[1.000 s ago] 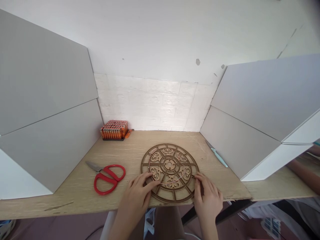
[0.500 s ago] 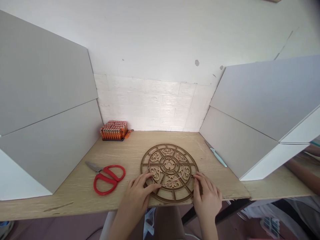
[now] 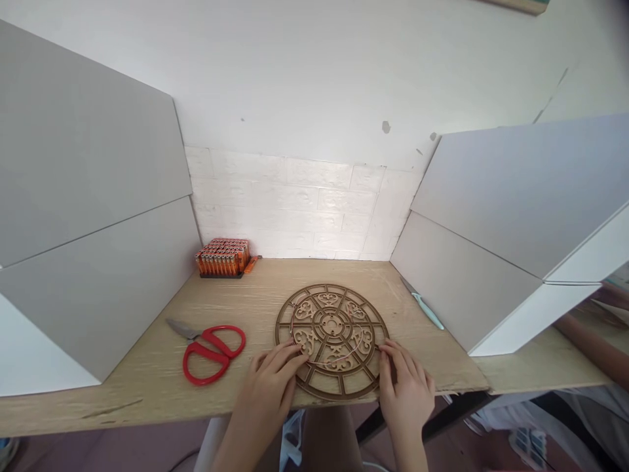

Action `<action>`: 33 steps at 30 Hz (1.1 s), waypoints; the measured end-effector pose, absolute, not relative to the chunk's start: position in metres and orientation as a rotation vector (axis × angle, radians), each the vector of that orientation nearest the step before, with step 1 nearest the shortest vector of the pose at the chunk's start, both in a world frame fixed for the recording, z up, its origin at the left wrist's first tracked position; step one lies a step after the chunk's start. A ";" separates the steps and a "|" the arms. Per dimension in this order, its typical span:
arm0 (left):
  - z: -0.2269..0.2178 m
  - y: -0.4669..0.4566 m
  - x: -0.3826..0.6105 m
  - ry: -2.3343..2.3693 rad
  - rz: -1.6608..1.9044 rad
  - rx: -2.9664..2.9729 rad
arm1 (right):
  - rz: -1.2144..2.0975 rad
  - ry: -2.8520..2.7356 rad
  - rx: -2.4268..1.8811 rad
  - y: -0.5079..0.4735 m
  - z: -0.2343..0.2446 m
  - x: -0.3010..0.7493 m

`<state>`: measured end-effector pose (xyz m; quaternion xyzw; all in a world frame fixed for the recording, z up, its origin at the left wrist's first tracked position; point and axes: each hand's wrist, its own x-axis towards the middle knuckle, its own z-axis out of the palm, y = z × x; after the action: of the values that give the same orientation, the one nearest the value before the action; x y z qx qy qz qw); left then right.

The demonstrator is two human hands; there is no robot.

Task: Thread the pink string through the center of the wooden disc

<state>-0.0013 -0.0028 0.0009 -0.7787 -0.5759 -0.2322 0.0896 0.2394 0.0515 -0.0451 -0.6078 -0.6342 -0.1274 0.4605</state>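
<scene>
A round laser-cut wooden disc (image 3: 332,341) with a filigree pattern of spokes and scrolls lies flat on the tabletop (image 3: 147,383). A thin copper wire (image 3: 352,359) loops across its openings. My left hand (image 3: 269,383) rests on the disc's lower left, its fingertips near the wire. My right hand (image 3: 405,383) holds the disc's right rim with curled fingers. The hands hide the lower edge of the disc on both sides.
Red-handled scissors (image 3: 211,351) lie left of the disc. At the back stands a block of orange lighters (image 3: 223,257). A teal-handled knife (image 3: 425,310) lies by the right board. Grey boards (image 3: 93,196) flank the table. A co-worker's forearm (image 3: 587,347) shows far right.
My left hand's fingers have drawn back slightly toward the left across the disc. The right hand and disc hold nearly still, and the head view has tilted slightly.
</scene>
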 end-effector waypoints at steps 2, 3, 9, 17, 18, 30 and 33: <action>0.000 -0.002 -0.003 -1.691 -0.740 -2.281 | -0.312 -1.564 -1.489 0.052 -0.045 0.240; 0.000 -0.002 -0.003 -1.687 -0.780 -2.259 | -0.309 -1.563 -1.486 0.053 -0.045 0.240; 0.012 -0.015 -0.003 -1.743 -1.077 -2.230 | -0.260 -1.560 -1.492 0.051 -0.044 0.241; 0.017 -0.026 -0.011 -2.581 -1.317 -1.862 | -0.146 -1.520 -1.655 0.057 -0.038 0.244; 0.014 -0.023 -0.014 -2.589 -1.297 -1.852 | -0.138 -1.531 -1.683 0.058 -0.037 0.244; -0.011 0.007 -0.028 -2.301 -1.157 -2.024 | -0.028 -1.927 -1.494 0.087 -0.050 0.253; -0.009 0.013 -0.034 -2.329 -1.074 -2.029 | 0.063 -2.011 -1.488 0.096 -0.044 0.246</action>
<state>-0.0339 0.0134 -0.0088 -0.6191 -0.7107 -0.3278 -0.0643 0.2455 0.0962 -0.0444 -0.5643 -0.7630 0.0240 0.3142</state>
